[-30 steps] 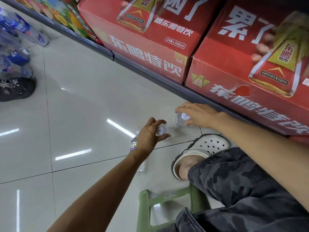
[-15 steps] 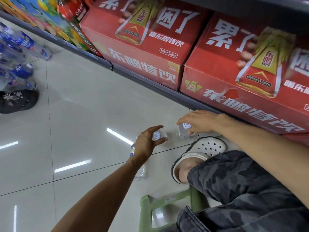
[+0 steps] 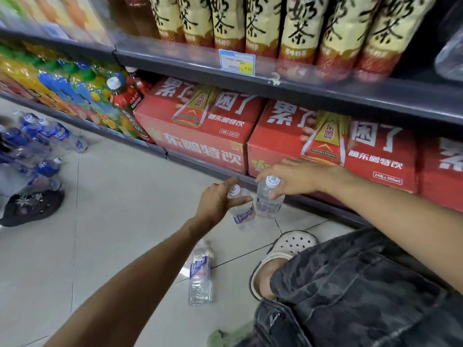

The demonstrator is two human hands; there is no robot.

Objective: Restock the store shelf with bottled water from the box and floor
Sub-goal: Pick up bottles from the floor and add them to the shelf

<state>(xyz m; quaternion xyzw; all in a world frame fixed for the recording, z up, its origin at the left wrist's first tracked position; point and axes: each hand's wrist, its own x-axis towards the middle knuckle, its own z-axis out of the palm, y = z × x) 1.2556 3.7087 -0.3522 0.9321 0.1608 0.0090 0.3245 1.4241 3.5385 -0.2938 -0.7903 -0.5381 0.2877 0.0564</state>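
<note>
Red drink cartons [image 3: 200, 131]: on the bottom shelf, at 12 o'clock.
Milk tea bottles [image 3: 263, 21]: the shelf above.
Price tag [image 3: 236, 61]: shelf edge.
White clog [image 3: 290, 246]: 4 o'clock.

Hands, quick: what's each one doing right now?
Left hand: grips a water bottle by its neck.
Right hand: grips a second water bottle at the cap.

Bright even light; motion blur on upper shelf [image 3: 275, 83]; wide-angle bending at edges.

We read 东鹏特饮 and 24瓶x500ml on the red cartons [image 3: 200, 136], 奶茶 on the tall packs [image 3: 298, 33], 4.90 on the shelf price tag [image 3: 237, 61].
</note>
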